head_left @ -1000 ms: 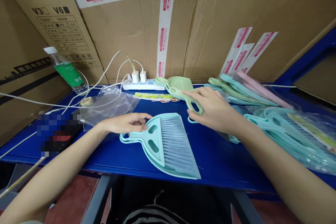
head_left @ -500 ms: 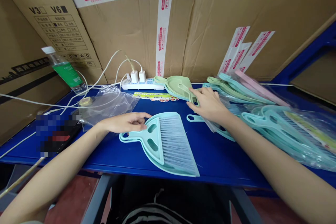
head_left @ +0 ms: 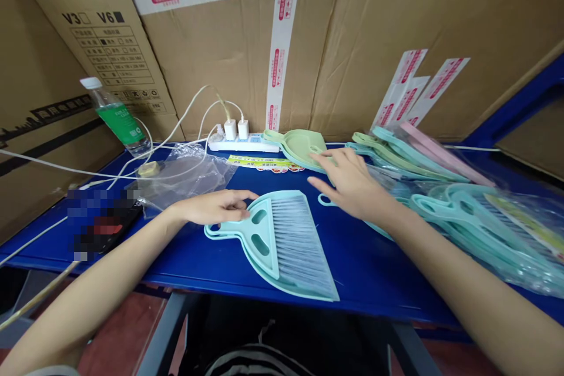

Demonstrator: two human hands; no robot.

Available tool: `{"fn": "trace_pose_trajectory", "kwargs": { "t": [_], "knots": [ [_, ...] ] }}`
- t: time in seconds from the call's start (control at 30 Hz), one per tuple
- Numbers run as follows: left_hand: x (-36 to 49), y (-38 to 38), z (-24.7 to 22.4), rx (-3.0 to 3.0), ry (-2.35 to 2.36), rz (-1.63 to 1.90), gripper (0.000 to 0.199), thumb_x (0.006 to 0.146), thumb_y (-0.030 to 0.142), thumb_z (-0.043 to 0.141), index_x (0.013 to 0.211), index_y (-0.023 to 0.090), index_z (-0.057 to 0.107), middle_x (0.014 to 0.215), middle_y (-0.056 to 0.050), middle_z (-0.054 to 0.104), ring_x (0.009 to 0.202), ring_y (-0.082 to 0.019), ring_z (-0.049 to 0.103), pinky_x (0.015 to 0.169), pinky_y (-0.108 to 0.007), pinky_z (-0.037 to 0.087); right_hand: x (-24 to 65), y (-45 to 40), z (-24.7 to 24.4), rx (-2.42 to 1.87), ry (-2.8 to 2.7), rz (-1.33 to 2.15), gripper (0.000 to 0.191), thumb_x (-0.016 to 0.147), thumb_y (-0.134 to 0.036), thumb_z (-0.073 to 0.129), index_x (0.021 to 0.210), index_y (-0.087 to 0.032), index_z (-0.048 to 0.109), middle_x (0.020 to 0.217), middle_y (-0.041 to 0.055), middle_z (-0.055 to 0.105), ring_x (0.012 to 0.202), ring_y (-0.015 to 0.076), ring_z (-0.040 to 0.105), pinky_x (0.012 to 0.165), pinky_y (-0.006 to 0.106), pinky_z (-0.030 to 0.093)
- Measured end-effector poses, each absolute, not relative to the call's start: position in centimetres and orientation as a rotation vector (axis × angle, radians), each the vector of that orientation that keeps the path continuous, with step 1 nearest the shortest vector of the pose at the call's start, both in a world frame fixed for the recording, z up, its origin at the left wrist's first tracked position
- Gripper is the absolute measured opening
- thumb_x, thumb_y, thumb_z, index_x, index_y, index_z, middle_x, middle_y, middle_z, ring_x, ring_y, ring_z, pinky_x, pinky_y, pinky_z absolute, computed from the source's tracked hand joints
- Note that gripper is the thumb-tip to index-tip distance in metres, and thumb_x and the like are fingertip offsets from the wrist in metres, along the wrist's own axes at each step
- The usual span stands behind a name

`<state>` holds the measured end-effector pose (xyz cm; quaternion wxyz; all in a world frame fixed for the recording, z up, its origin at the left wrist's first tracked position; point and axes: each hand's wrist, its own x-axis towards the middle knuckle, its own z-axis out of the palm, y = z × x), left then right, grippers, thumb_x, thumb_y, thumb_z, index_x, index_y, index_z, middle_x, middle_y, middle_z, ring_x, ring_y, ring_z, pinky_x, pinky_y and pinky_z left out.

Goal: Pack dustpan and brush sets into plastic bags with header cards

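Note:
On the blue table in front of me lies a light-teal hand brush [head_left: 264, 235] with pale bristles, nested in a matching dustpan [head_left: 259, 267]. My left hand [head_left: 218, 207] is closed on the upper edge of the pair, near the handles, thumb on top. My right hand [head_left: 352, 182] is open, fingers spread, and holds nothing. It hovers near a light-green dustpan [head_left: 299, 142] at the back. Whether its fingertips touch that dustpan I cannot tell. Under the right hand and wrist, more teal pieces are partly hidden, with one handle loop [head_left: 325, 200] showing.
To the right are teal sets in clear bags [head_left: 467, 217] and a stack with a pink dustpan [head_left: 445, 153]. A power strip [head_left: 242, 144], printed cards [head_left: 255, 161], a plastic bag [head_left: 185, 173], a bottle [head_left: 118, 120], cables and a phone [head_left: 118, 226] are at back and left.
My right hand has come off the small green handle at the back dustpan, and its fingers have spread. My left hand stays on the teal set. The view has shifted slightly.

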<state>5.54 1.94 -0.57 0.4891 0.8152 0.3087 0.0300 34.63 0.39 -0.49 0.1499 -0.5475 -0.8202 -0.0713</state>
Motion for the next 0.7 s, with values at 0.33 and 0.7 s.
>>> {"fn": "trace_pose_trajectory", "kwargs": {
  "t": [0.33,0.7],
  "knots": [
    [5.7,2.0,-1.1,1.963,0.675,0.180,0.050,0.093,0.047,0.052,0.132,0.015,0.048,0.065,0.006,0.043,0.055,-0.008,0.033,0.049,-0.020,0.027,30.9,-3.0,-1.0,-1.061,-2.843,0.419,0.085,0.084,-0.066,0.054,0.153,-0.023,0.028,0.161,0.0170,0.018,0.146,0.0400,0.010,0.110,0.066,0.022],
    [5.7,2.2,-1.2,1.823,0.632,0.118,0.055,0.088,0.050,0.060,0.130,0.015,0.051,0.071,0.003,0.051,0.057,-0.008,0.034,0.050,-0.020,0.028,30.9,-2.8,-1.4,-1.031,-2.906,0.532,0.080,0.088,-0.066,0.047,0.154,-0.028,0.022,0.162,0.0145,0.004,0.146,0.0373,-0.002,0.113,0.066,0.009]
  ]
}}
